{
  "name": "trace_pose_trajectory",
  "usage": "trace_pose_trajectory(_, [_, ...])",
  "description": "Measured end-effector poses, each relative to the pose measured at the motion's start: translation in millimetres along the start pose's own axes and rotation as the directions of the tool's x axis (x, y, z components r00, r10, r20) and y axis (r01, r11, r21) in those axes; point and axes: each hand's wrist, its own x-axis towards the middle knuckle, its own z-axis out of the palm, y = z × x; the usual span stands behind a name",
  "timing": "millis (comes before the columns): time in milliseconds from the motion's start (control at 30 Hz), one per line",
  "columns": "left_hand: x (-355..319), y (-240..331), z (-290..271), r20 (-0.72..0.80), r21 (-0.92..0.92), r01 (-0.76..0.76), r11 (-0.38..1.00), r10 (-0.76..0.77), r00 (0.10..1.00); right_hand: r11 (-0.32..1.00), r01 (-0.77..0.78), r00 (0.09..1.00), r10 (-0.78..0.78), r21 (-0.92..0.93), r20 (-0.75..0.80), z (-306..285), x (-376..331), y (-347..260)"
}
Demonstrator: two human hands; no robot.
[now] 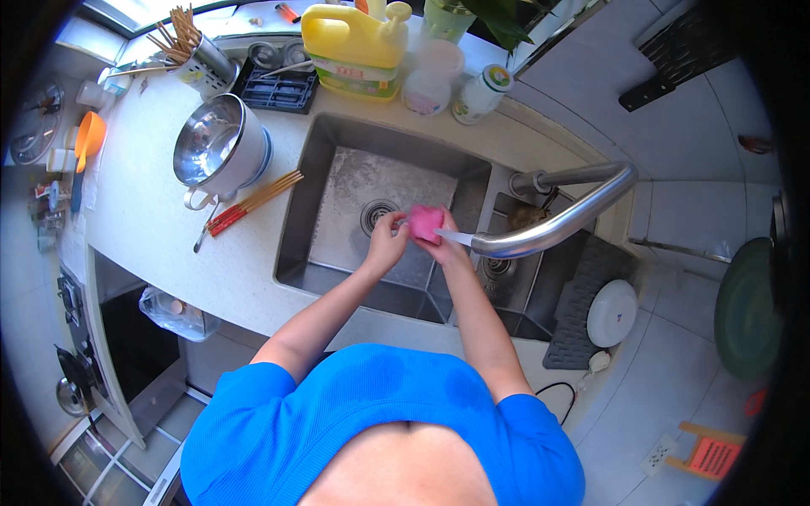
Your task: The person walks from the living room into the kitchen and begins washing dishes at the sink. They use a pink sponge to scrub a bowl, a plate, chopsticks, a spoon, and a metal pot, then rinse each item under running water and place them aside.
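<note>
Over the large basin of the steel sink, a pink sponge or folded cloth sits in my right hand, whose fingers curl round it. A stream of water runs from the curved steel faucet onto the pink piece. My left hand is just left of it, thumb and fingers pinched together. Something small and pale may be between those fingertips, too small to make out. Below both hands lies the round drain.
Left of the sink stand a steel pot and a bundle of chopsticks. Behind it are a yellow jug, a white jar and a chopstick holder. A white plate rests on a grey mat at right.
</note>
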Motion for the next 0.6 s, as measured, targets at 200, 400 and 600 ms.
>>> trace_pose_trajectory(200, [-13,25,-12,0.241,0.418,-0.571,0.706,0.520,0.819,0.997,0.060,0.996,-0.062,0.039,0.062,4,20,15])
trace_pose_trajectory(400, [-14,11,-18,0.183,0.423,-0.457,0.782,0.420,0.889,0.994,0.101,0.995,-0.100,0.044,-0.024,11,-10,12])
trace_pose_trajectory(600, [-8,6,-14,0.044,0.469,-0.286,0.836,0.301,0.953,0.959,0.008,0.990,-0.046,0.283,0.130,2,-14,10])
